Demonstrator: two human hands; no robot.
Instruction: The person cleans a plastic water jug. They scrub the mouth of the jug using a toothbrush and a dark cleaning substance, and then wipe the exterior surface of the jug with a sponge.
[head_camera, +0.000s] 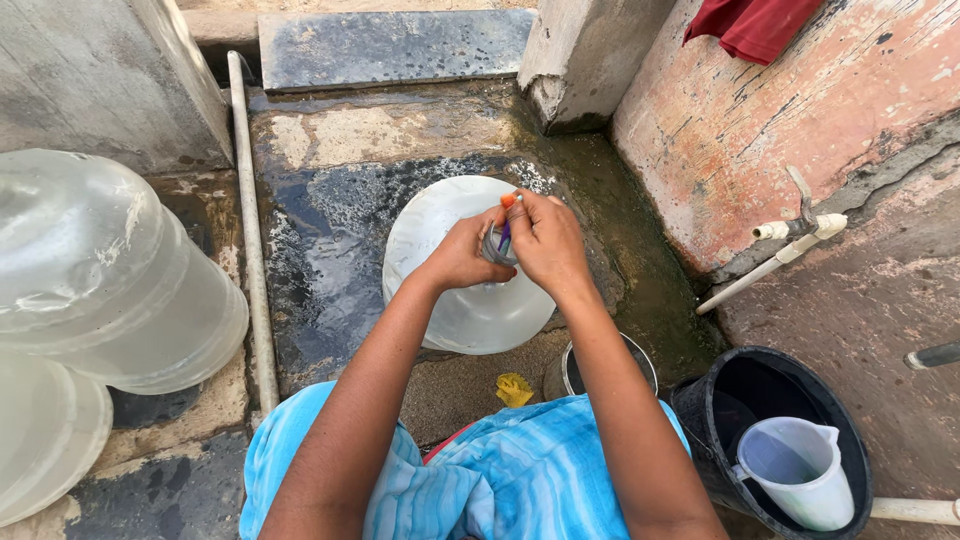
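Orange-tipped brush (507, 218) is pinched in my right hand (548, 245), which pokes it into the neck of the clear water jug (455, 290); my left hand (463, 255) is closed around that neck. Right of the jug stands a black bucket (850, 420) with a white pitcher (800, 470) inside.

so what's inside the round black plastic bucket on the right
A white plastic jug with a handle stands inside the black bucket. The jug covers part of the bucket's bottom; the rest is too dark to tell.
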